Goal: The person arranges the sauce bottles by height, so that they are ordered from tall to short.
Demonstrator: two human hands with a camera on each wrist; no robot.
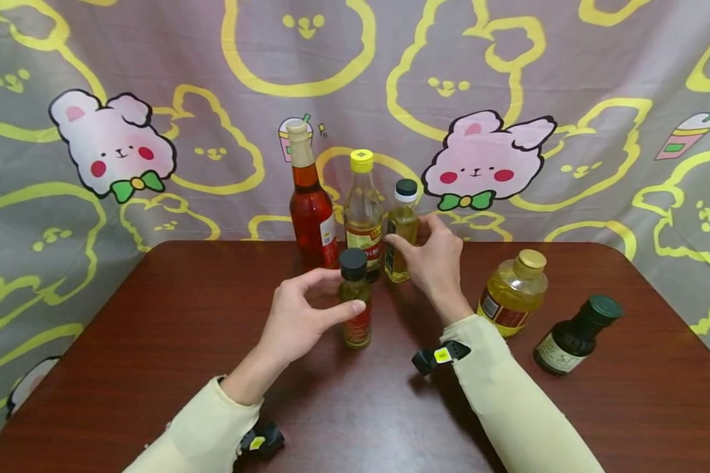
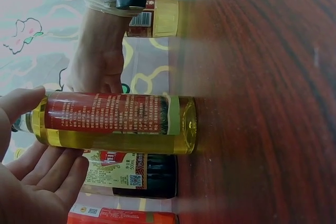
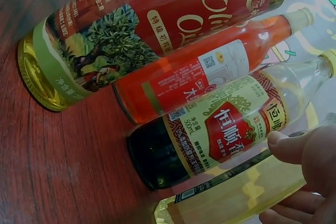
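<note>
Between thumb and fingers my left hand holds a small upright olive oil bottle with a black cap and red label. In the left wrist view, yellow oil shows beside the label of this olive oil bottle; whether its base touches the table I cannot tell. Farther back, my right hand grips a square bottle of yellowish oil with a dark green cap, thumb on the near side. Left of it stand a yellow-capped vinegar bottle and a tall bottle of red liquid.
On the right of the dark wooden table stand a rounded oil bottle with a gold cap and a dark bottle with a green lid. A patterned curtain hangs behind the table's back edge.
</note>
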